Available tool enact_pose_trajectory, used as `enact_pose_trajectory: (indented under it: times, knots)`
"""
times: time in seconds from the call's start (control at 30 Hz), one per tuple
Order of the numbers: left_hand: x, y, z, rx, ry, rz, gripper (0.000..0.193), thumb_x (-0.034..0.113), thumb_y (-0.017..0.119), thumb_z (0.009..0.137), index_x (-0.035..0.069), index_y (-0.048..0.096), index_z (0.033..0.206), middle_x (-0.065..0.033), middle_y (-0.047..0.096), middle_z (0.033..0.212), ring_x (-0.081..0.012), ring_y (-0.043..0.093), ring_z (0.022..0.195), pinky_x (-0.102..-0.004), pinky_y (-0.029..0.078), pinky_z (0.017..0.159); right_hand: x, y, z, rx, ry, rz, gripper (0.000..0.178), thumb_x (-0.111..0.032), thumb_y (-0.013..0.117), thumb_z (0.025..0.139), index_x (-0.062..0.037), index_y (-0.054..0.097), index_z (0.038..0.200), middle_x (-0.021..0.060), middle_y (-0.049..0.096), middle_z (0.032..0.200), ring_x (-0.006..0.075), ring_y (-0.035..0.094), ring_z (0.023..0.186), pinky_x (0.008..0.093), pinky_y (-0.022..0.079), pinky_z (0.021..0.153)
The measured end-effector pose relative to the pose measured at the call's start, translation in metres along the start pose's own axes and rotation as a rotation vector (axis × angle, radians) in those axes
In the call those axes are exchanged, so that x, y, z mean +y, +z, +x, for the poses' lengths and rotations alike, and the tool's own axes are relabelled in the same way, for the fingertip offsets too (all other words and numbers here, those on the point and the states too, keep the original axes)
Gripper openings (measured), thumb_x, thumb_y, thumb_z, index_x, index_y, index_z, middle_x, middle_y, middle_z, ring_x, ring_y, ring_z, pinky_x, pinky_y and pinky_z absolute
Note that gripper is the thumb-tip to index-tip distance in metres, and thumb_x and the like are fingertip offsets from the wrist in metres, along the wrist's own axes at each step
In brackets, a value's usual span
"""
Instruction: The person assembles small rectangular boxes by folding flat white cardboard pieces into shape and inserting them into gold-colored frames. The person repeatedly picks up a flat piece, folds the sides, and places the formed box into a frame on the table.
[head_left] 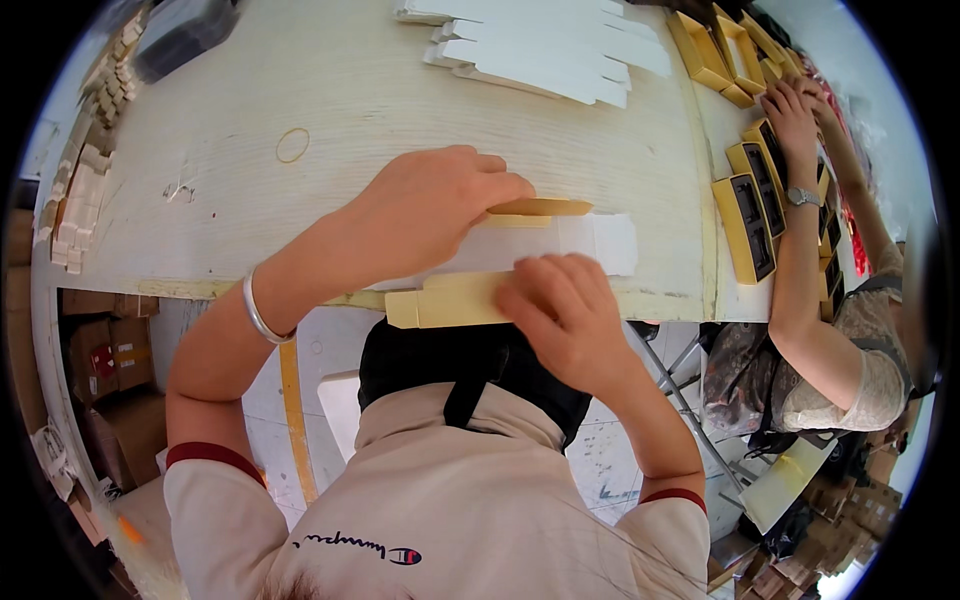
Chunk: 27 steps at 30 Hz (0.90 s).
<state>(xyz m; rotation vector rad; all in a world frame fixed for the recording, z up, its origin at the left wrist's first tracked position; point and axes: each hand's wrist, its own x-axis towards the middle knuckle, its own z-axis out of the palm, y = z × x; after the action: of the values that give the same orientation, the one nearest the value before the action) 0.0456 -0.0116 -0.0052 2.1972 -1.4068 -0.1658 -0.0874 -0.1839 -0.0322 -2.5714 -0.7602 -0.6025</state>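
Note:
A thin folding carton, pale yellow outside and white inside, lies partly opened at the table's near edge. Its near yellow panel [450,300] sticks out over the edge, and a narrow yellow flap [545,208] stands up on the far side. Between them shows the white inner face [612,243]. My left hand [430,205], with a silver bangle on its wrist, has its fingers curled at the left end of the far flap; its fingertips are partly hidden. My right hand [572,312] grips the right part of the near panel, its fingers slightly blurred.
Flat white cartons [545,45] are stacked at the far middle. A rubber band [293,146] lies left of them. To the right, a co-worker's hand [793,118] is among yellow boxes with black inserts [745,215]. Small white boxes [85,200] line the left edge.

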Motion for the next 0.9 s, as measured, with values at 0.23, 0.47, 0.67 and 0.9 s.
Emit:
enact_pose_trajectory:
  times: [0.23,0.47,0.67,0.9]
  knots:
    - [-0.001,0.002,0.001,0.002,0.026,-0.024,0.034,-0.004,0.060,0.079,0.007,0.064,0.111,-0.0076,0.061,0.090,-0.0280,0.057,0.085,-0.0377,0.048,0.070,-0.012,0.000,0.002,-0.081,0.027,0.059,0.027,-0.008,0.069,0.070,-0.0004,0.062,0.095,0.0098,0.054,0.090,0.0259,0.056,0.084,0.0370,0.047,0.071]
    - [0.007,0.001,0.000,0.063,-0.003,-0.137,0.026,-0.002,0.062,0.078,0.008,0.064,0.102,-0.0074,0.061,0.090,-0.0275,0.057,0.083,-0.0374,0.048,0.068,0.012,-0.006,0.035,-0.285,0.247,0.283,0.009,-0.001,0.063,0.074,-0.0013,0.056,0.079,0.0133,0.054,0.076,0.0328,0.057,0.078,0.0408,0.047,0.065]
    - [-0.001,-0.008,-0.021,0.033,0.143,0.018,0.013,0.010,0.070,0.076,0.008,0.064,0.088,-0.0033,0.061,0.098,-0.0237,0.057,0.085,-0.0335,0.049,0.066,0.009,-0.006,0.036,-0.244,0.250,0.265,0.010,-0.007,0.064,0.080,-0.0033,0.055,0.076,0.0107,0.055,0.074,0.0299,0.058,0.078,0.0388,0.046,0.067]
    - [0.022,-0.005,-0.044,-0.002,0.003,0.152,0.019,0.018,0.073,0.074,0.004,0.063,0.082,-0.0039,0.057,0.099,-0.0239,0.054,0.080,-0.0340,0.049,0.067,0.020,-0.011,0.030,-0.143,0.091,0.051,0.011,-0.008,0.065,0.079,-0.0063,0.058,0.087,0.0049,0.056,0.085,0.0233,0.055,0.082,0.0343,0.044,0.077]
